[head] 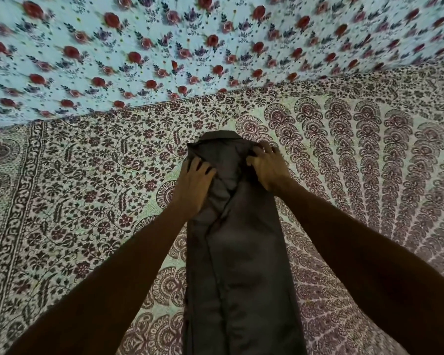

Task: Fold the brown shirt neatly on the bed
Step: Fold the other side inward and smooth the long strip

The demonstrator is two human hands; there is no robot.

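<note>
One brown shirt [237,265], already narrowed to a long strip with both sides turned in, lying lengthwise on the paisley-printed bedcover [87,188], collar [219,137] at the far end and hem end running out of the bottom of the frame. Loose ridge of cloth bunched along the middle just below the collar, not yet flat. Left hand [194,181] resting on the strip's left shoulder area, fingers [203,166] spread and laid on the fabric. Right hand [267,167] at the right shoulder edge, fingers [263,149] curled over that edge and gripping it; thumb mostly hidden. Beyond the bedcover's far border, a pale blue sheet with red roses [139,47]. Likely risks from here: lifting the collar end with one side held and the other only pressed, and so skewing the strip; loosening the turned-in sides and letting a sleeve slide out; folding over the bunched ridge and setting a crease into it. Worth smoothing that ridge first, then matching both grips before bringing one end over the other.
</note>
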